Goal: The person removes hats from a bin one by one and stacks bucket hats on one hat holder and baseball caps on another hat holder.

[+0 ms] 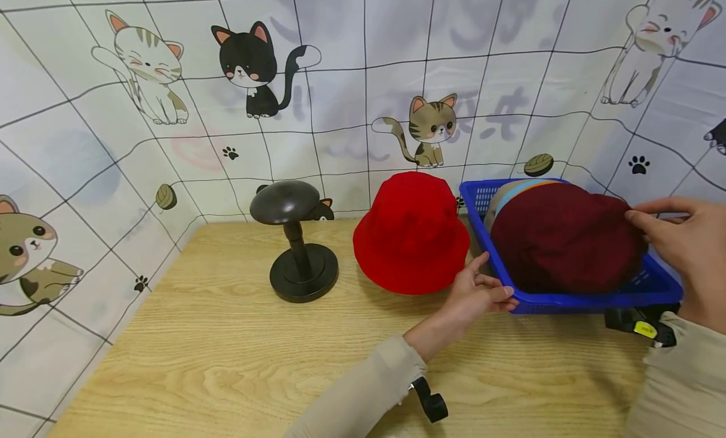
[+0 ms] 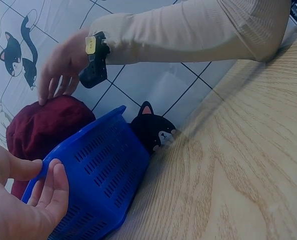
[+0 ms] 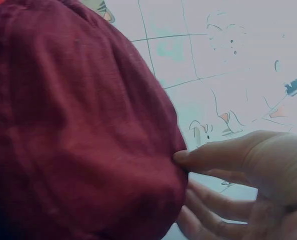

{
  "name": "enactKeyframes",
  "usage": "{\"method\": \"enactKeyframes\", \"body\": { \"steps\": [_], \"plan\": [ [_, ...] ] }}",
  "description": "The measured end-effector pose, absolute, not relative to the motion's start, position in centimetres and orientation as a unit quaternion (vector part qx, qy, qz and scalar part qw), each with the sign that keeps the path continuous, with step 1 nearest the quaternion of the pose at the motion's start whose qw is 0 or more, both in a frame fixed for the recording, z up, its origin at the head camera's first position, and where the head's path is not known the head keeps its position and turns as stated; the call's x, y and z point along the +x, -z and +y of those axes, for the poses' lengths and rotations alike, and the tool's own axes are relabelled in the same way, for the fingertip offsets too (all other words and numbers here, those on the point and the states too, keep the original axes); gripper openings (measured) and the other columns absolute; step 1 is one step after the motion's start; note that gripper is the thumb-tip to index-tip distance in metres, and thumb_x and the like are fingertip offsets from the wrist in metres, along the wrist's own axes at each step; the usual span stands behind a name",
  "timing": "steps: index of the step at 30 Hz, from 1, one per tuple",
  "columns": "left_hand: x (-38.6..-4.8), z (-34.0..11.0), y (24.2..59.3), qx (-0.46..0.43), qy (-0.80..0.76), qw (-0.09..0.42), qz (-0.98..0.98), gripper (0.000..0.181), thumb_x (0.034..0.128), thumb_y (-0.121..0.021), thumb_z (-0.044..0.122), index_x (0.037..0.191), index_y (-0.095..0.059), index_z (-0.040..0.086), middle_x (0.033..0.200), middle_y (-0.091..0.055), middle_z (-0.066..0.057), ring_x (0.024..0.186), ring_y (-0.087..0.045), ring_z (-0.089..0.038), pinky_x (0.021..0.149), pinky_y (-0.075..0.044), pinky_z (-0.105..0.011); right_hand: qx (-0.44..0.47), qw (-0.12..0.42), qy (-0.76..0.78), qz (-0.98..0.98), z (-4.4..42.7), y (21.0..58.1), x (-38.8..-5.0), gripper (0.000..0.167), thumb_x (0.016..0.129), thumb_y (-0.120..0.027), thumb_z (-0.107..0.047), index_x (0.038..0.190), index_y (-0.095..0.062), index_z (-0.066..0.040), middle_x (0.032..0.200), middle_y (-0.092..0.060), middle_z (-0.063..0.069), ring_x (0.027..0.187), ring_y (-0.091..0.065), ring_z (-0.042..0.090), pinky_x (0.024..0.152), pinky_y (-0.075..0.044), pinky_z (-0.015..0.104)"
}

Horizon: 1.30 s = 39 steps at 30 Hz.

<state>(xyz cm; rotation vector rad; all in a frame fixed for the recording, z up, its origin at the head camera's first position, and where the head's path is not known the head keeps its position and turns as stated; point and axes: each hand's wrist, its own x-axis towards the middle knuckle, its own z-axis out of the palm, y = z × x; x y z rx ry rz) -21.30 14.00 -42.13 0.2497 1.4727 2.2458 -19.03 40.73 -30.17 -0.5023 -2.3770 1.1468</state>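
Note:
A dark red hat (image 1: 567, 239) lies in the blue basket (image 1: 595, 302), over another hat with a light blue and orange band (image 1: 518, 192). My right hand (image 1: 689, 242) pinches the dark red hat's right edge; in the right wrist view thumb and fingers of the hand (image 3: 258, 185) meet at the cloth (image 3: 88, 130). With thumb and fingers my left hand (image 1: 476, 293) grips the basket's near left corner, and the left wrist view shows this hand (image 2: 26, 200) on the rim of the basket (image 2: 103, 170).
A red bucket hat (image 1: 411, 236) stands just left of the basket, close to my left hand. Further left is a black hat stand (image 1: 300, 261) with a round base. Behind the wooden table (image 1: 227, 362) hangs a cat-patterned cloth (image 1: 340, 110).

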Motion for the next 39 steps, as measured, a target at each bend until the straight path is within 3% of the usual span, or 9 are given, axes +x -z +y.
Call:
{"method": "enactKeyframes", "body": {
  "steps": [5,8,13,18,23,27,32,39],
  "plan": [
    [-21.3,13.9,42.3,0.086,-0.813,0.219,0.532,0.081,0.0887,-0.068,-0.017,0.156,-0.041,0.019,0.093,-0.057,-0.005,0.085,-0.077,-0.033,0.081,-0.064,-0.041,-0.178,0.287,-0.499,-0.798,40.1,30.1,-19.4,0.027,0.098,-0.068,-0.018,0.084,-0.072,-0.041,0.056,-0.058,-0.033,0.049,-0.055,-0.011,0.047,-0.038,0.010],
    [-21.3,13.9,42.3,0.084,-0.814,0.217,0.533,0.081,0.0885,-0.068,-0.017,0.156,-0.042,0.018,0.092,-0.057,-0.005,0.086,-0.077,-0.035,0.080,-0.064,-0.041,-0.190,0.325,-0.525,-0.763,39.4,29.9,-19.5,0.018,0.097,-0.071,-0.018,0.089,-0.075,-0.033,0.058,-0.061,-0.032,0.050,-0.056,-0.012,0.045,-0.036,0.010],
    [-21.2,14.0,42.2,0.081,-0.817,0.214,0.530,0.081,0.0880,-0.068,-0.018,0.156,-0.042,0.018,0.092,-0.057,-0.005,0.089,-0.077,-0.042,0.080,-0.064,-0.042,-0.184,0.387,-0.531,-0.731,38.2,29.4,-19.5,0.026,0.095,-0.072,-0.015,0.083,-0.072,-0.037,0.064,-0.062,-0.033,0.053,-0.056,-0.014,0.047,-0.034,0.008],
    [-21.2,14.1,42.2,0.081,-0.819,0.218,0.525,0.081,0.0880,-0.068,-0.018,0.156,-0.042,0.018,0.092,-0.057,-0.005,0.093,-0.076,-0.045,0.080,-0.064,-0.042,-0.190,0.418,-0.517,-0.723,38.0,29.2,-19.6,0.011,0.094,-0.074,-0.020,0.095,-0.080,-0.030,0.066,-0.061,-0.032,0.052,-0.053,-0.013,0.049,-0.039,0.005],
    [-21.2,14.3,42.2,0.082,-0.818,0.221,0.525,0.081,0.0885,-0.068,-0.017,0.156,-0.042,0.019,0.092,-0.057,-0.005,0.095,-0.075,-0.046,0.080,-0.064,-0.041,-0.214,0.385,-0.495,-0.749,38.0,29.2,-19.7,0.013,0.095,-0.074,-0.028,0.107,-0.080,-0.028,0.072,-0.058,-0.035,0.058,-0.054,-0.015,0.051,-0.039,0.003],
    [-21.2,14.4,42.0,0.083,-0.820,0.216,0.524,0.081,0.0882,-0.068,-0.018,0.156,-0.042,0.019,0.091,-0.056,-0.004,0.096,-0.074,-0.048,0.079,-0.064,-0.040,-0.210,0.338,-0.475,-0.785,37.9,28.5,-20.0,0.018,0.097,-0.072,-0.028,0.114,-0.077,-0.029,0.067,-0.056,-0.040,0.057,-0.055,-0.016,0.050,-0.041,0.005],
    [-21.3,14.6,41.9,0.081,-0.825,0.208,0.520,0.081,0.0878,-0.067,-0.019,0.156,-0.043,0.018,0.090,-0.056,-0.005,0.097,-0.073,-0.052,0.077,-0.064,-0.039,-0.174,0.315,-0.445,-0.820,38.1,26.6,-21.1,0.014,0.098,-0.070,-0.027,0.099,-0.072,-0.042,0.062,-0.052,-0.042,0.051,-0.053,-0.016,0.048,-0.040,0.007],
    [-21.6,14.6,41.8,0.083,-0.825,0.211,0.518,0.080,0.0884,-0.067,-0.018,0.156,-0.042,0.017,0.091,-0.057,-0.004,0.097,-0.074,-0.050,0.077,-0.064,-0.038,-0.147,0.289,-0.389,-0.862,38.4,23.7,-22.3,0.016,0.101,-0.064,-0.029,0.096,-0.066,-0.045,0.054,-0.046,-0.042,0.049,-0.048,-0.017,0.047,-0.038,0.010]
  ]
}}
